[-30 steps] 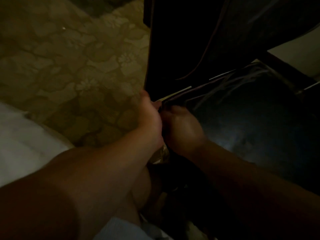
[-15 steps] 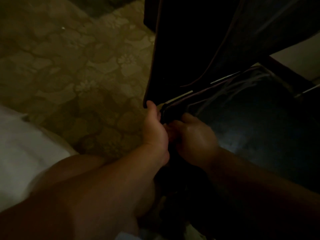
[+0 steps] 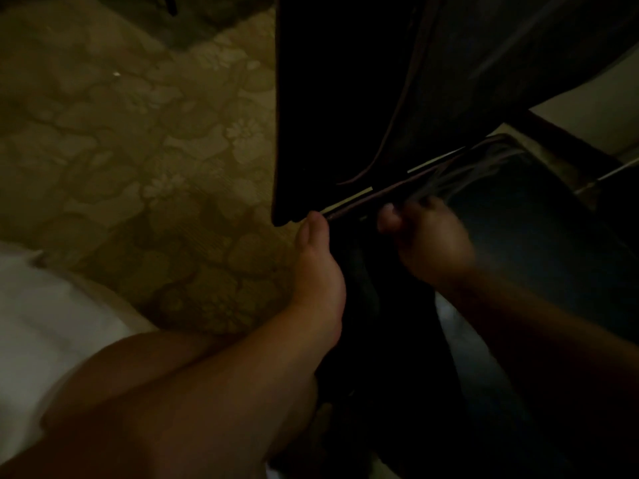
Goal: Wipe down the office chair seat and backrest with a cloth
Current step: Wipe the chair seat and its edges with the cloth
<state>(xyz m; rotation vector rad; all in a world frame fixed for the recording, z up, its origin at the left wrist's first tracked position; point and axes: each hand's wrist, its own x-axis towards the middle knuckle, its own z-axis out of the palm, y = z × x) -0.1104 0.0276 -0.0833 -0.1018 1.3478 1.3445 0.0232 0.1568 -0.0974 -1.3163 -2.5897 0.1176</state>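
Two bare hands work at the rear edge of a dark, glossy office chair seat (image 3: 539,243), seen from the head camera in very dim light. We note the left hand (image 3: 320,271) at the seat's rear left corner, thumb extended so that its tip touches the narrow gap where the seat meets the dark upright backrest (image 3: 345,108); its other fingers are hidden behind the hand, so we cannot tell whether they grip anything. The right hand (image 3: 428,243) lies on the seat just to the right of the left hand, apart from it, with fingers curled near the same seam; it is blurred, and we cannot tell what, if anything, it pinches. Between the two hands a dark, limp shape (image 3: 361,271) hangs below the seat edge; it may be the cloth, but in this light we cannot confirm that, nor which hand holds it. A thin pale strip (image 3: 349,202) shows through the gap between seat and backrest. Faint pale streaks (image 3: 460,181) cross the seat's glossy surface near the seam. Left of the chair we see beige flooring with a floral pattern (image 3: 155,160), and a white fabric surface (image 3: 52,323) fills the lower left. Both bare forearms enter from the bottom of the view.
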